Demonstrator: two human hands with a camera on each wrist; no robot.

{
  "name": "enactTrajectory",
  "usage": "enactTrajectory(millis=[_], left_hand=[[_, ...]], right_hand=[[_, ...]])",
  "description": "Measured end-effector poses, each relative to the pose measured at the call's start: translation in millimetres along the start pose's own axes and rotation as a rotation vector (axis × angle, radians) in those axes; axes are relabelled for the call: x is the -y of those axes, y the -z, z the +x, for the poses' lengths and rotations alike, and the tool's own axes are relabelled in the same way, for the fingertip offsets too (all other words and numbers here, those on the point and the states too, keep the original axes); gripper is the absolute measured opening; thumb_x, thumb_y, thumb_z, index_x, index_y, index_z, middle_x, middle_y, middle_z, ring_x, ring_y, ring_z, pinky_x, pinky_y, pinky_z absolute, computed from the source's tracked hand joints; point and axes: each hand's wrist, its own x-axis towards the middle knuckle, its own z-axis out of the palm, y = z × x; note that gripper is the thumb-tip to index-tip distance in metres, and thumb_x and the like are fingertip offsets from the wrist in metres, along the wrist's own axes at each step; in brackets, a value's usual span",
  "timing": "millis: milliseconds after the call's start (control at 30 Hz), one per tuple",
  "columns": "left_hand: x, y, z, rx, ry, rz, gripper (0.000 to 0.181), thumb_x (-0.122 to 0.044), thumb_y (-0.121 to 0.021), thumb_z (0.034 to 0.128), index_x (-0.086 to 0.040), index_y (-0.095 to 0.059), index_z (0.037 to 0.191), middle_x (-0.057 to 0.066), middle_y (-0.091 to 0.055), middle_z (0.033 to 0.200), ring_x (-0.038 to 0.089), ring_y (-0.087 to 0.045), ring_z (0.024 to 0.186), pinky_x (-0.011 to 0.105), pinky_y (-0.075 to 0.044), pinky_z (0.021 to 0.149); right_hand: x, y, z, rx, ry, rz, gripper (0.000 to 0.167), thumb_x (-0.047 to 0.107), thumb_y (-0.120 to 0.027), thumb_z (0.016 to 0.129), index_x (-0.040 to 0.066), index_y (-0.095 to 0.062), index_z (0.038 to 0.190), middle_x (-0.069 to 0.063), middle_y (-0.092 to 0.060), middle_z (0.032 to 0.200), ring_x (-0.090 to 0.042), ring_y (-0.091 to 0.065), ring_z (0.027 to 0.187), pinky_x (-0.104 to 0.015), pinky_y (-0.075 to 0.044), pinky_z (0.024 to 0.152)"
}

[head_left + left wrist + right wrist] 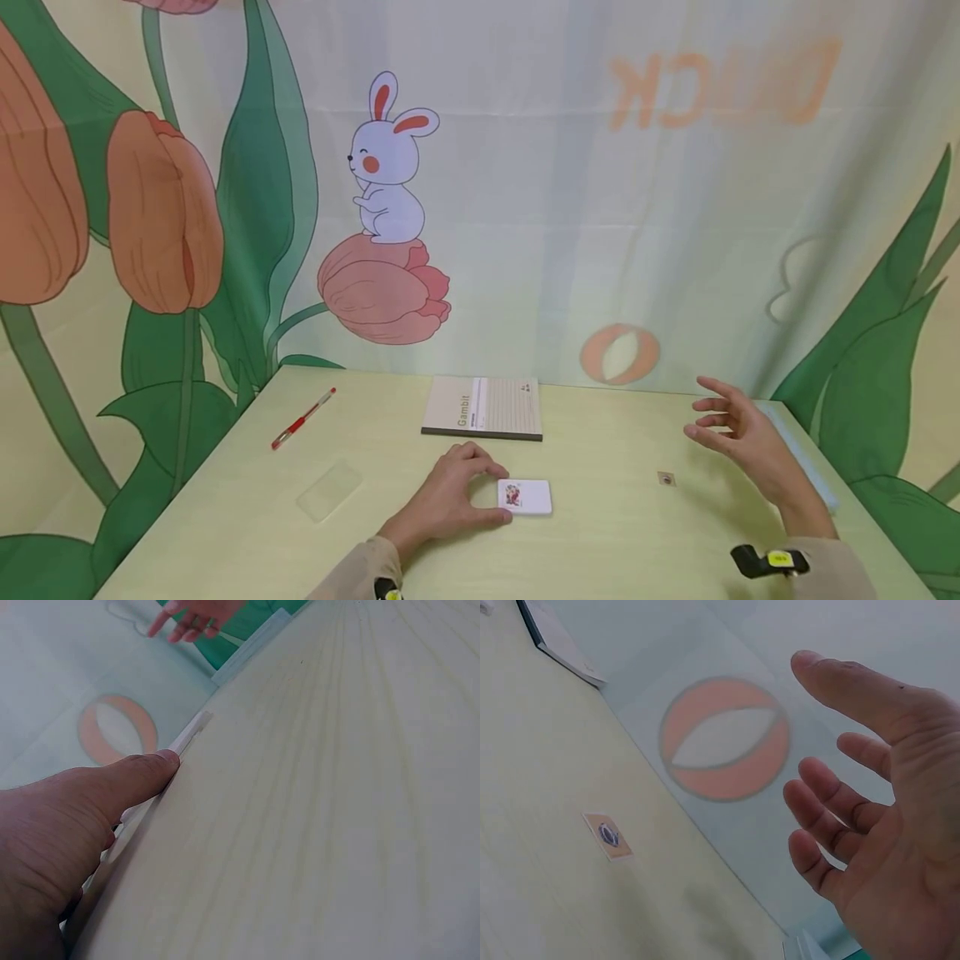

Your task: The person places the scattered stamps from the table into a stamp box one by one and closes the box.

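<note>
Pinched in left hand (447, 498): white block (534, 498), on surface (592, 550), in front of notebook (480, 407). Right hand (742, 435): raised, loosely wide, right of notebook. Card (666, 478): right-front of notebook. Pen (303, 419): left of notebook.

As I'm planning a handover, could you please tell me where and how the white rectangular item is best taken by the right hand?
I'd probably pinch the white rectangular item across its right end, coming from the right: its broad face points up, and the left hand grips its left end.
</note>
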Motion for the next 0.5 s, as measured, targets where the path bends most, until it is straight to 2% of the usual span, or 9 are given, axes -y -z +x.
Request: enactTrajectory(millis=[133, 300, 500], left_hand=[[-1.1, 1.3, 1.0, 0.002, 0.002, 0.002, 0.054, -0.054, -0.096, 0.0829, -0.027, -0.082, 0.127, -0.009, -0.063, 0.122, 0.016, -0.054, 0.121, 0.048, -0.046, 0.112], [-1.8, 2.4, 1.7, 0.005, 0.017, 0.003, 0.054, -0.055, -0.096, 0.0830, -0.028, -0.081, 0.127, -0.010, -0.063, 0.123, 0.015, -0.054, 0.122, 0.048, -0.046, 0.114], [-1.1, 1.7, 1.0, 0.007, 0.014, 0.002, 0.054, -0.054, -0.097, 0.0825, -0.027, -0.082, 0.126, -0.010, -0.063, 0.122, 0.015, -0.054, 0.122, 0.048, -0.046, 0.113]], right_hand=[[-14.2, 0.4, -2.3, 0.061, -0.041, -0.002, 0.083, 0.018, -0.076, 0.108, 0.015, -0.029, 0.176, -0.011, -0.058, 0.142, -0.010, -0.065, 0.114, -0.025, -0.058, 0.089], [-32.7, -8.2, -3.8, 0.112, -0.080, 0.015, 0.083, 0.018, -0.076, 0.108, 0.011, -0.027, 0.176, -0.027, -0.055, 0.148, -0.013, -0.065, 0.117, -0.028, -0.060, 0.089], [-44.8, -17.9, -5.5, 0.168, -0.091, -0.003, 0.083, 0.019, -0.077, 0.106, 0.009, -0.031, 0.174, -0.027, -0.058, 0.147, -0.028, -0.063, 0.123, -0.026, -0.056, 0.093]])
